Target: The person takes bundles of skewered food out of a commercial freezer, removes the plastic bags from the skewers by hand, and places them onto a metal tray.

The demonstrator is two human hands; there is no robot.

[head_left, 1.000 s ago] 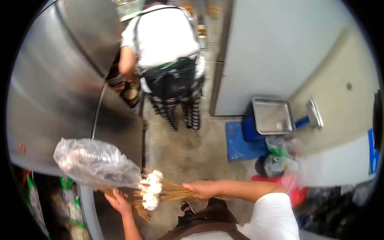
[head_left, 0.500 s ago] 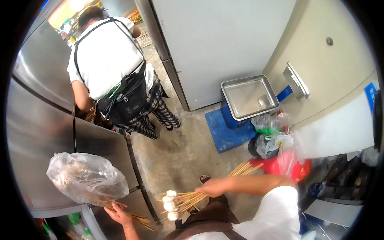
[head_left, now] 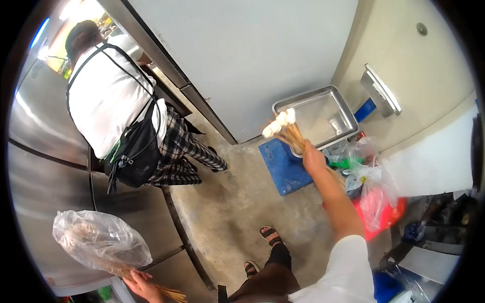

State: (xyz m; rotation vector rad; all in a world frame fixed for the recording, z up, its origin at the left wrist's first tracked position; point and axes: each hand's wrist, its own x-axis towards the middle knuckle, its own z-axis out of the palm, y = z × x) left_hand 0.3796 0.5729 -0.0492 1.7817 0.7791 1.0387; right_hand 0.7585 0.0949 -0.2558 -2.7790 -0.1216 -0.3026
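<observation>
Head view, one moment catalogued: a bunch of wooden skewers [head_left: 289, 130] tipped with white pieces stood clamped in the right hand [head_left: 313, 159], fingers closed round the sticks, white ends uppermost and raised over the near rim of a metal tray [head_left: 337, 107]. Half a second earlier this bunch had been held low before the body, level, its white ends pointing left; it had since been carried up and to the right, and turned nearly upright. The right arm was stretched out straight from the white sleeve, wrist tilted toward the tray. The left hand [head_left: 141, 285], low at the frame's bottom edge, was closed on a second bundle of skewers [head_left: 166, 293] whose far ends sat inside a crumpled clear plastic bag [head_left: 100, 242]; that bag had kept much the same place as before, against the steel cabinet front [head_left: 60, 166]. The tray rested on a blue stand with a blue mat [head_left: 283, 169] on the concrete floor beside it, close to a grey door and a beige wall. Tied plastic bags [head_left: 361, 174] and a red bin [head_left: 386, 217] lay just right of the outstretched arm. Another person in a white shirt, dark apron and checked trousers [head_left: 113, 106] stood at the cabinet, well apart from both hands. Two sandalled feet showed below.
</observation>
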